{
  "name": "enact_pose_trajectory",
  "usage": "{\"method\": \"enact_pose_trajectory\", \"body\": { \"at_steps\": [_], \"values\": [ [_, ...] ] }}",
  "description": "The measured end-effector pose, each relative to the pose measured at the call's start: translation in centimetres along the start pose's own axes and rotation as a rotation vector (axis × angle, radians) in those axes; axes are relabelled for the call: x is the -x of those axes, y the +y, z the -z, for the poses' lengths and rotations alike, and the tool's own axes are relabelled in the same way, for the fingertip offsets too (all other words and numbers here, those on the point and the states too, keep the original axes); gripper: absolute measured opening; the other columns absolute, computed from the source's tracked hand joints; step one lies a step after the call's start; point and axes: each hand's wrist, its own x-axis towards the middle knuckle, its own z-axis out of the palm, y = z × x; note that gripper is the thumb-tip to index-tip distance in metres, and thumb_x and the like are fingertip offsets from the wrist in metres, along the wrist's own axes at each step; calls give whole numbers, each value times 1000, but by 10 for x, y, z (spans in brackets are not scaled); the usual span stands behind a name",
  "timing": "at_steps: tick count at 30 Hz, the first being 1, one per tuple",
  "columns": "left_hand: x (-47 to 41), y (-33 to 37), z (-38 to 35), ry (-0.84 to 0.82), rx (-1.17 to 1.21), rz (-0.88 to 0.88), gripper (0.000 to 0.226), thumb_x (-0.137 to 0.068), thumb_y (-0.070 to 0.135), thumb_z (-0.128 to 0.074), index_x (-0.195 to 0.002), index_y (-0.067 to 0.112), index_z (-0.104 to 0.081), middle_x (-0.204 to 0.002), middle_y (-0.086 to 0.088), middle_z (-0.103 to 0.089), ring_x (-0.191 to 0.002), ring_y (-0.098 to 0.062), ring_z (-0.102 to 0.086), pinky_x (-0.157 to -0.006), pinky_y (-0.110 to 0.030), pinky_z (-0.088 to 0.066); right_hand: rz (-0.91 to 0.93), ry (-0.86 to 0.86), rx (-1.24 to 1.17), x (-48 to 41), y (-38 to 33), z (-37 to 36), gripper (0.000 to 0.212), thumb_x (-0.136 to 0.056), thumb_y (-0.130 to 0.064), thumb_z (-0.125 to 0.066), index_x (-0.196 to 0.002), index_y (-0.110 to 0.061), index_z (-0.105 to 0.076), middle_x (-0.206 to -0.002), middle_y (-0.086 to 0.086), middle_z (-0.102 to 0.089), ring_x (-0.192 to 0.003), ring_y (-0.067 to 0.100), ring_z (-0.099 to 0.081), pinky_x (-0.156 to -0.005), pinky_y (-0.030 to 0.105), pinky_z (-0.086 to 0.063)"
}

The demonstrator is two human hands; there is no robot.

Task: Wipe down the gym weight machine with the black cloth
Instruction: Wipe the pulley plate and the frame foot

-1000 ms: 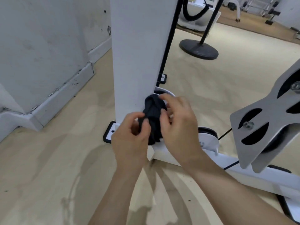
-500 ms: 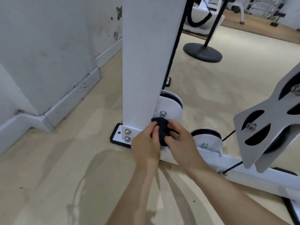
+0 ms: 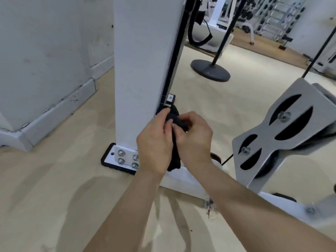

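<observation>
Black cloth [image 3: 175, 122] | bunched, soft | gripped: left hand [image 3: 154, 142], right hand [image 3: 194, 135]

Both hands meet low beside the machine's white upright post [image 3: 145, 70]. The left hand [image 3: 154, 142] and right hand [image 3: 194, 140] each pinch the black cloth [image 3: 175, 140], which is bunched between them with 1 end hanging down. Behind the left hand, a base plate [image 3: 116, 158] with 4 bolts sits on the beige floor [image 3: 54, 179]. At right stands a grey pulley bracket [image 3: 283, 131].
</observation>
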Motion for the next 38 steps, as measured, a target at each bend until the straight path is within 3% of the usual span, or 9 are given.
{"method": "enact_pose_trajectory", "body": {
  "at_steps": [4,8,13,19,23,27,30,35,38],
  "values": [
    [24,-26,-2,-228,-32,-108,29,-92,10,-53,-117,18,-65,-106,6,-67,-92,-4,-56,-87,-6,-38,-7,-188,226,8,39,-8,5,-82,-7,-60,-82,-11,-64,-81,5,-62,-75,24,-57,-68,34,-45],
    [49,-48,10,-478,-16,305,24,-91,9,-60,-111,20,-69,-86,17,-64,-88,-10,-62,-72,-4,-41,-62,-383,345,36,66,9,13,-87,-12,-59,-80,-9,-70,-74,6,-68,-71,26,-60,-64,32,-42],
    [48,8,40,-561,598,546,31,-91,11,-64,-113,32,-59,-96,8,-70,-94,0,-66,-83,-15,-51,-130,-290,59,37,31,55,25,-95,-15,-55,-79,-1,-69,-68,15,-66,-68,33,-62,-66,47,-52],
    [54,62,39,-709,334,331,34,-80,-1,-68,-99,27,-68,-92,14,-71,-90,-1,-66,-79,-10,-49,113,-751,493,48,-23,152,27,-101,-23,-38,-100,-17,-65,-85,1,-67,-83,21,-63,-77,41,-52],
    [35,102,36,-581,355,175,31,-83,3,-65,-96,31,-70,-92,22,-68,-84,16,-59,-76,1,-40,886,-477,1039,45,-44,212,35,-94,-7,-33,-101,-7,-67,-94,8,-68,-91,31,-62,-78,42,-48],
    [32,132,21,-605,454,150,33,-89,5,-59,-108,29,-71,-101,12,-72,-100,-6,-64,-96,-29,-50,799,-409,1371,24,-46,234,40,-90,-18,-37,-97,-12,-76,-105,9,-72,-117,28,-58,-110,45,-20],
    [27,147,10,-521,653,297,29,-93,10,-60,-115,28,-62,-96,10,-72,-96,-11,-67,-97,-44,-51,459,-536,1470,20,-37,250,63,-88,-35,-10,-122,-17,-61,-122,-2,-63,-117,17,-54,-104,33,-32],
    [21,195,-13,-563,827,212,27,-91,9,-64,-117,17,-60,-94,2,-73,-86,-10,-68,-82,-28,-55,670,-434,1607,19,-27,265,25,-79,-9,-53,-88,-1,-76,-86,18,-70,-90,36,-63,-97,44,-41],
    [31,205,-36,-660,817,157,22,-97,20,-55,-117,22,-64,-100,2,-72,-98,-13,-68,-88,-28,-54,664,-359,1583,15,-36,262,23,-79,-8,-54,-79,-2,-76,-77,20,-70,-89,40,-64,-116,51,-12]
  ]
}}
